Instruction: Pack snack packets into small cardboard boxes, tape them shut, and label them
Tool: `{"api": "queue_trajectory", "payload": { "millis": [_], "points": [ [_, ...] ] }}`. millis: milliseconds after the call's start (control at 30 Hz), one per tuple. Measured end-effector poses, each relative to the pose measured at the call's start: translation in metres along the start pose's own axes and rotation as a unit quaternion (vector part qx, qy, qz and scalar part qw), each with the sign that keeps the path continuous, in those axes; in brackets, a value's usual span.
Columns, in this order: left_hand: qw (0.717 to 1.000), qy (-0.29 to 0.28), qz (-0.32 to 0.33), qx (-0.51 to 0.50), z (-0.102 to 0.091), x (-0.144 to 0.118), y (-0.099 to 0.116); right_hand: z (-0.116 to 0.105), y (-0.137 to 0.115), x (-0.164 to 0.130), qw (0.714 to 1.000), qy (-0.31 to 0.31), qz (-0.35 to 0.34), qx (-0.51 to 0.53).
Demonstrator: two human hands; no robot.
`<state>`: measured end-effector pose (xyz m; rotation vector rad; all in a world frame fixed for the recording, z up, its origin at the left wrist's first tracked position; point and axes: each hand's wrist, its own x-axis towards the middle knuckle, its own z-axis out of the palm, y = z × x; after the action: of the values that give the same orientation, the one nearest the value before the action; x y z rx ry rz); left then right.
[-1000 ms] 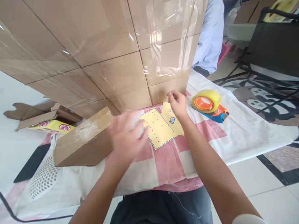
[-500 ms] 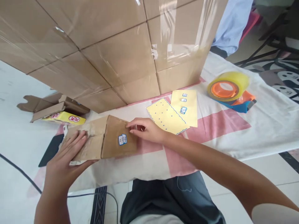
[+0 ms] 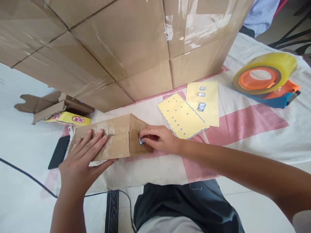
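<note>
A small brown cardboard box lies on the cloth with clear tape along its top. My left hand rests across the box top, fingers stretched out and thumb along the near edge. At the box's right end face, my right hand has its thumb and forefinger pinched at a small white label sticker with a blue border. The fingers partly cover that sticker. Right of this hand lie a yellow sheet with blue outlines and a yellow sheet bearing a few similar stickers.
Large taped cartons stand stacked behind the work area. On the right is a tape dispenser with a yellow roll. An open carton, a yellow packet and a black phone-like slab lie on the left. A cable hangs nearby.
My right thumb and forefinger have moved from the upper edge of the box's end face onto the sticker. The box is turned, so its end face looks narrower. The camera view has shifted.
</note>
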<state>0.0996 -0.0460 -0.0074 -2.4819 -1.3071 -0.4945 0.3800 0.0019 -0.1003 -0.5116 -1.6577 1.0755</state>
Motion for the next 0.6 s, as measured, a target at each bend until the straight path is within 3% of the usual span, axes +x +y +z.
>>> {"api": "queue_trajectory", "payload": {
  "millis": [167,333,467,600],
  "points": [
    [1.000,-0.002,0.010,-0.006,-0.0012,0.0013,0.0002,0.0002,0.0000,0.0014,0.998,-0.032,-0.052,-0.019],
    [1.000,0.001,-0.007,-0.008,-0.0003,0.0023,0.0024,-0.0011,-0.0011,0.0009,1.000,0.010,-0.006,-0.027],
    [1.000,0.006,-0.006,-0.005,0.0001,0.0007,0.0011,-0.0038,0.0005,0.0024,0.995,-0.022,-0.050,-0.081],
    [1.000,0.009,-0.012,-0.006,0.0010,-0.0008,0.0009,-0.0046,0.0000,0.0022,0.988,-0.052,-0.039,-0.142]
  ]
}}
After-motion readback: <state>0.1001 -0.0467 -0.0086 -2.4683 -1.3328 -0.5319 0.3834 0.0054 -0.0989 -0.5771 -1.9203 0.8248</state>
